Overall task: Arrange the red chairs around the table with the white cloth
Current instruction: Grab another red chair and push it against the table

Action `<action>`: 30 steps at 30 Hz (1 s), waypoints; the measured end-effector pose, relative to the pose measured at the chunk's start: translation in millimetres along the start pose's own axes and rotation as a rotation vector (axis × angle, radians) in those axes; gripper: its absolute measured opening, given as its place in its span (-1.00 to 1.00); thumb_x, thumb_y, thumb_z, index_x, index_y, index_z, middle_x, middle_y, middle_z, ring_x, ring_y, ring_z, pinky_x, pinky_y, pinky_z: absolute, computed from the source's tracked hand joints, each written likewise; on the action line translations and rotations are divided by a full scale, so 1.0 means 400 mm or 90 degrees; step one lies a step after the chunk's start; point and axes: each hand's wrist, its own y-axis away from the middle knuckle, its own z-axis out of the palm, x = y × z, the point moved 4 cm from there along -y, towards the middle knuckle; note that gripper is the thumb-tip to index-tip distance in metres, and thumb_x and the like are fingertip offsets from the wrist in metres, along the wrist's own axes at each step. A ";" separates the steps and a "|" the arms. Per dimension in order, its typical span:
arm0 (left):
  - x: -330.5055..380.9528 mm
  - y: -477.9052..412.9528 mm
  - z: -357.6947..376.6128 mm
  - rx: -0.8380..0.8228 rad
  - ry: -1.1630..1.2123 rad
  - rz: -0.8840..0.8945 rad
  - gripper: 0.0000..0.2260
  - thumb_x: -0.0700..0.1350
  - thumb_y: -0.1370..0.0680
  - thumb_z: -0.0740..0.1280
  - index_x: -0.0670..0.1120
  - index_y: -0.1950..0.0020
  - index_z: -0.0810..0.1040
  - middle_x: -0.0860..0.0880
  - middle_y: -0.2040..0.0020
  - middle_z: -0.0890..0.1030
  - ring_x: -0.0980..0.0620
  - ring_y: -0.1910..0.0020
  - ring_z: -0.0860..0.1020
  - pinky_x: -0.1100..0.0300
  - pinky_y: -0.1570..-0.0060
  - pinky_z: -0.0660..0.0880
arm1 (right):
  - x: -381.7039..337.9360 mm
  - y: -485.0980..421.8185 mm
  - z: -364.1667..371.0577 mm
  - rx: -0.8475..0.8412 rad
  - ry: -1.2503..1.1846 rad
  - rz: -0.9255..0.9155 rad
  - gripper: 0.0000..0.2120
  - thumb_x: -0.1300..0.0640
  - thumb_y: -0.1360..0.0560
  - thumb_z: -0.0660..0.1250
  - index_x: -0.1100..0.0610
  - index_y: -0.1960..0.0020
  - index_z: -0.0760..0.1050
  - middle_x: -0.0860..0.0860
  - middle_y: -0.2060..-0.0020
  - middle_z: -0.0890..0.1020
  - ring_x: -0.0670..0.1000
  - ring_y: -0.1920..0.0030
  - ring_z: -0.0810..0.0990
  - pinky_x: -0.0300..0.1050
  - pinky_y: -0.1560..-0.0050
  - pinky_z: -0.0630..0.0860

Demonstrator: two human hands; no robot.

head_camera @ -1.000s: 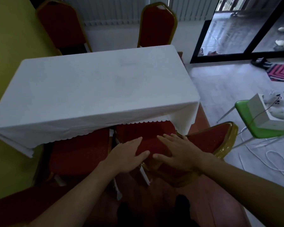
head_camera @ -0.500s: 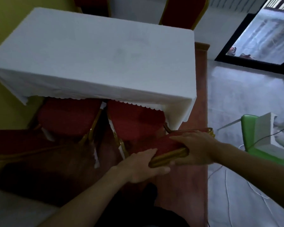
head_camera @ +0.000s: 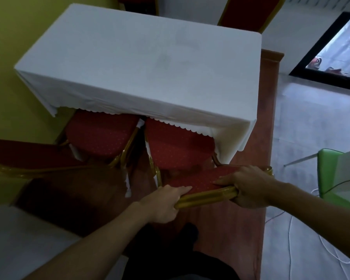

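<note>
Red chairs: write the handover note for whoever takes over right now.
Left hand grips the left end of the near-right chair's backrest; right hand grips its right end.
Its seat sits partly under the white cloth.
The near-left chair is likewise partly tucked in; a far-left chair and a far-right chair stand behind the table.
Left: square up the held chair if needed, then release.

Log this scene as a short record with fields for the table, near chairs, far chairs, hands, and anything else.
table: table, covered by a white cloth
near side: near-left chair and near-right chair, seats partly under the cloth
far side: far-left chair and far-right chair, only the backs show
hands: left hand and right hand both grip the near-right chair's backrest
other: green chair on the right
</note>
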 end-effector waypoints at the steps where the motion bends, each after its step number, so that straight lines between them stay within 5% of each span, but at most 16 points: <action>1: -0.003 0.009 0.004 -0.007 0.007 0.006 -0.36 -0.24 -0.59 0.23 0.01 -0.62 0.10 -0.05 -0.25 0.59 0.00 -0.13 0.56 0.23 -0.20 0.39 | -0.008 0.005 0.012 0.000 -0.003 -0.005 -0.64 -0.11 -0.41 0.20 -0.30 -0.18 0.51 -0.27 0.20 0.63 -0.18 0.20 0.58 -0.21 0.23 0.47; 3: -0.008 0.029 0.014 -0.019 0.021 0.020 -0.37 -0.25 -0.58 0.22 0.02 -0.62 0.12 -0.04 -0.22 0.61 0.06 -0.07 0.57 0.31 -0.12 0.39 | -0.028 0.018 0.028 -0.003 -0.001 -0.021 -0.67 -0.12 -0.41 0.21 -0.26 -0.15 0.53 -0.25 0.21 0.63 -0.17 0.22 0.59 -0.21 0.20 0.51; 7: -0.026 0.053 0.033 -0.028 0.023 0.054 -0.34 -0.25 -0.57 0.23 0.04 -0.62 0.09 0.03 -0.55 0.30 0.10 -0.45 0.33 0.24 -0.42 0.23 | -0.046 0.027 0.017 -0.069 -0.026 -0.055 -0.69 -0.14 -0.38 0.23 -0.22 -0.11 0.52 -0.20 0.22 0.61 -0.15 0.22 0.57 -0.25 0.22 0.50; 11: -0.036 0.054 0.043 -0.006 0.021 0.080 -0.33 -0.24 -0.57 0.24 0.05 -0.63 0.08 0.02 -0.58 0.23 0.09 -0.51 0.24 0.21 -0.47 0.18 | -0.044 0.028 0.021 -0.076 -0.071 -0.038 -0.64 -0.06 -0.43 0.30 -0.25 -0.22 0.49 -0.24 0.12 0.62 -0.20 0.14 0.57 -0.27 0.14 0.52; 19: -0.090 0.078 0.038 -0.044 0.036 0.078 -0.38 -0.23 -0.61 0.24 0.05 -0.62 0.10 -0.05 -0.46 0.42 0.10 -0.33 0.40 0.56 -0.13 0.20 | -0.105 0.026 0.051 -0.039 -0.117 -0.024 -0.79 0.02 -0.45 0.26 -0.22 -0.05 0.48 -0.23 0.25 0.59 -0.18 0.23 0.58 -0.19 0.18 0.53; 24: -0.153 0.119 0.032 -0.080 0.001 0.087 -0.38 -0.17 -0.60 0.23 0.13 -0.61 0.09 0.02 -0.50 0.37 0.08 -0.40 0.38 0.02 -0.40 0.34 | -0.172 0.010 0.089 -0.028 -0.149 -0.010 -0.74 -0.06 -0.48 0.23 -0.15 -0.14 0.52 -0.19 0.22 0.62 -0.12 0.22 0.61 -0.12 0.16 0.57; 30: -0.230 0.162 0.007 -0.122 -0.052 0.127 -0.36 -0.13 -0.61 0.24 0.18 -0.61 0.03 0.07 -0.60 0.18 0.14 -0.53 0.19 0.01 -0.50 0.18 | -0.255 -0.020 0.120 -0.029 -0.148 0.043 -0.57 -0.04 -0.48 0.26 -0.15 -0.35 0.45 -0.21 0.05 0.63 -0.16 0.11 0.61 -0.14 0.00 0.59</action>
